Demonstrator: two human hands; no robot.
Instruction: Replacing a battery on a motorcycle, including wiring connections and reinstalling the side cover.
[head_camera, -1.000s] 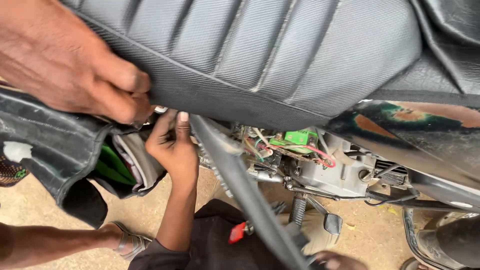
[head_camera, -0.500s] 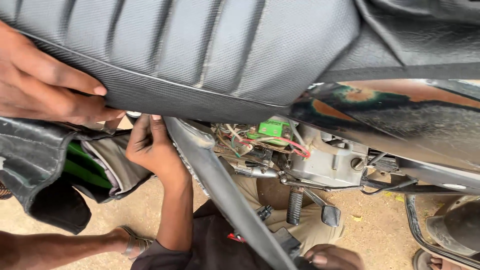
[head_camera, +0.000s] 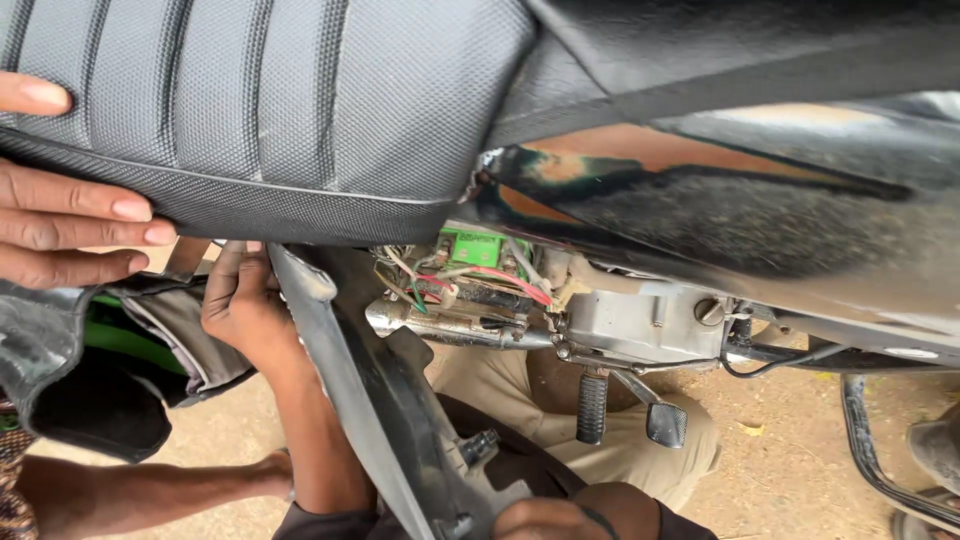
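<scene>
Bare sandy ground (head_camera: 800, 470) lies under a motorcycle. Nearest the camera, at nine o'clock in the view, the person's left hand (head_camera: 70, 215) holds the rim of the black ribbed seat (head_camera: 300, 110). The thumb lies on top and the fingers (head_camera: 120, 210) are pressed along the lower edge. Half a second ago those fingers were curled tight over the rim. Now they lie straighter, so the hold looks more like a pinch than a fist. The right hand is out of sight.

Just beyond, toward seven o'clock, a co-worker's hand (head_camera: 240, 305) has come up close under the seat rim, fingers bent around the top of a black side panel (head_camera: 350, 380). At the centre, farther in, a green block (head_camera: 475, 247) and loose red and white wires (head_camera: 440, 285) show beneath the seat. A footpeg (head_camera: 592, 408) hangs at five o'clock. Another hand (head_camera: 545, 520) sits at six o'clock, its grip unclear.
</scene>
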